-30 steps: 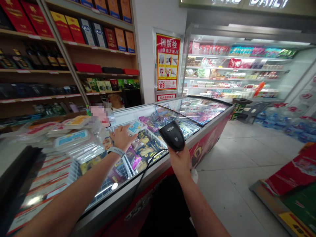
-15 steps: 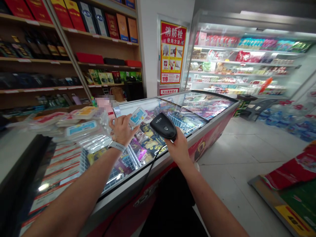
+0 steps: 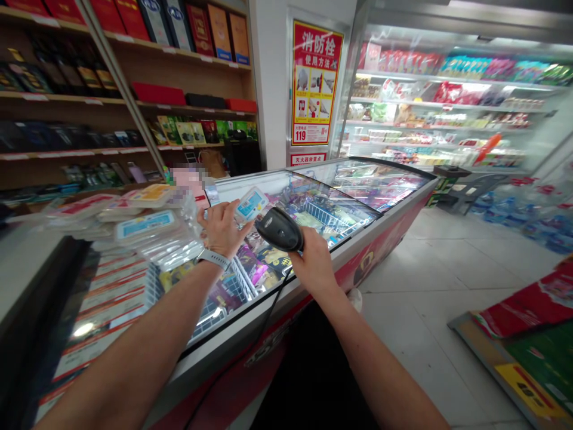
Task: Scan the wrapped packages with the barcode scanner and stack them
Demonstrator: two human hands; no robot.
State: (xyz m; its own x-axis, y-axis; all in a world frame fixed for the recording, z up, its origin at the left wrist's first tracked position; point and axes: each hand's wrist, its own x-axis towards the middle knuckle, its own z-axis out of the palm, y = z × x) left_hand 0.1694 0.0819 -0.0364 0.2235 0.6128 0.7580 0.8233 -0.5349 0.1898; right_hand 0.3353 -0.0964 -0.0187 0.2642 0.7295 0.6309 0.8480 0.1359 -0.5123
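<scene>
My left hand [image 3: 221,230], with a pale watch band at the wrist, is closed on a flat clear pack with a blue-and-white label [image 3: 251,203], tilted up above the freezer glass. My right hand [image 3: 313,260] is wrapped round the handle of a black barcode scanner [image 3: 280,229], whose head points left at the pack, close to it. From the scanner a black cable [image 3: 280,298] runs down along the freezer's front. Left of my left hand lies a pile of similar flat packs [image 3: 145,226] with blue, red and yellow labels.
A chest freezer [image 3: 250,316] with a glass top, wire baskets and bagged food stretches ahead of me. Shelves [image 3: 192,104] with boxes and bottles stand at the left. A lit refrigerated display [image 3: 443,107] is at the back right. Stacked boxes [image 3: 532,340] sit on the floor at the right.
The scanner in my right hand has moved left, closer to the pack, and its head has turned toward it. My left hand keeps its hold on the pack, almost still.
</scene>
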